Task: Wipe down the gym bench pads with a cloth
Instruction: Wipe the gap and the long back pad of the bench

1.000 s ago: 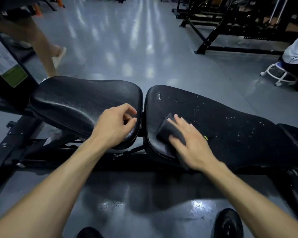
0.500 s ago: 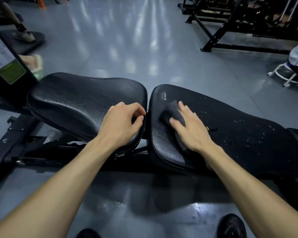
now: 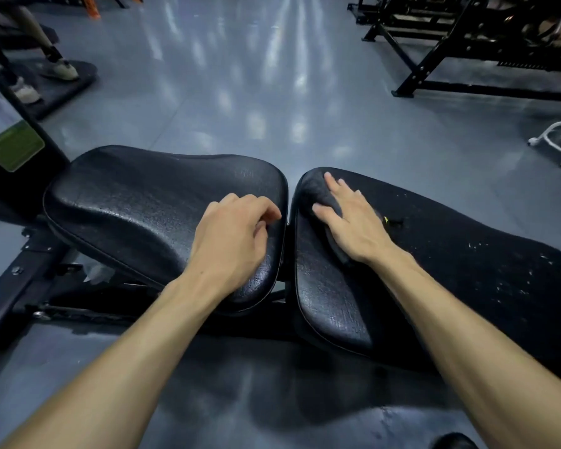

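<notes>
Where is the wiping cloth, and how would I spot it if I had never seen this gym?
Find the black bench with two pads side by side. On the right, longer pad, near the gap, the right hand lies flat. The cloth is the dark grey patch under those fingers, duller than the shiny pad.

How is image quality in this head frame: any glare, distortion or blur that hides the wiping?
Head view: streaky ceiling-light glare on the grey floor; wide-angle bending at the edges; the dark cloth barely separates from the black back pad under the right hand; left hand sharp on the seat pad.
</notes>
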`<action>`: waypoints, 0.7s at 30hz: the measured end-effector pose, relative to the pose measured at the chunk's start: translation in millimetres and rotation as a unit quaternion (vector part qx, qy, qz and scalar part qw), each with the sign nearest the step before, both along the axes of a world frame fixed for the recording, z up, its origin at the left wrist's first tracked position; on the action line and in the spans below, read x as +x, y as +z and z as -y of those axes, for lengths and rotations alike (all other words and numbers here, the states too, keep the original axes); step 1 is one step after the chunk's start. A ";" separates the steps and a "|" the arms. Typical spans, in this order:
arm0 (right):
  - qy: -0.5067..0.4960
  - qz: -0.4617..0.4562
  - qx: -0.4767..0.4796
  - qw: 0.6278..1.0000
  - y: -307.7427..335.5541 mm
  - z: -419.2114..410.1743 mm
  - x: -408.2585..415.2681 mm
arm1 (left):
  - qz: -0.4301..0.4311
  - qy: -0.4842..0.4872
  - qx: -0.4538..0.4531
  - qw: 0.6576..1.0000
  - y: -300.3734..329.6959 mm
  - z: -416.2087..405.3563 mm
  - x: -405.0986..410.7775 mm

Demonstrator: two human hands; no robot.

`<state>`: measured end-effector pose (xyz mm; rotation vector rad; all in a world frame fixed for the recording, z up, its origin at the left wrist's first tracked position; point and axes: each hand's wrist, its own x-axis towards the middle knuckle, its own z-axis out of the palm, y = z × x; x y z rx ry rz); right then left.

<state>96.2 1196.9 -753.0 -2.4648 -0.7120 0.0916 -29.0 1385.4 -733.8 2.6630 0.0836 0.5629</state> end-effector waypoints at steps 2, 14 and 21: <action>0.053 0.024 -0.015 0.998 2.2 3.3 -21.9 | 0.005 0.000 0.007 1.000 1.6 -0.6 4.1; -0.031 -0.020 -0.023 0.999 4.0 -27.9 67.1 | -0.001 0.023 0.028 0.999 0.0 3.3 22.5; 0.177 0.054 0.027 0.982 -12.4 5.3 -7.3 | 0.012 0.013 0.026 1.000 3.9 5.1 30.7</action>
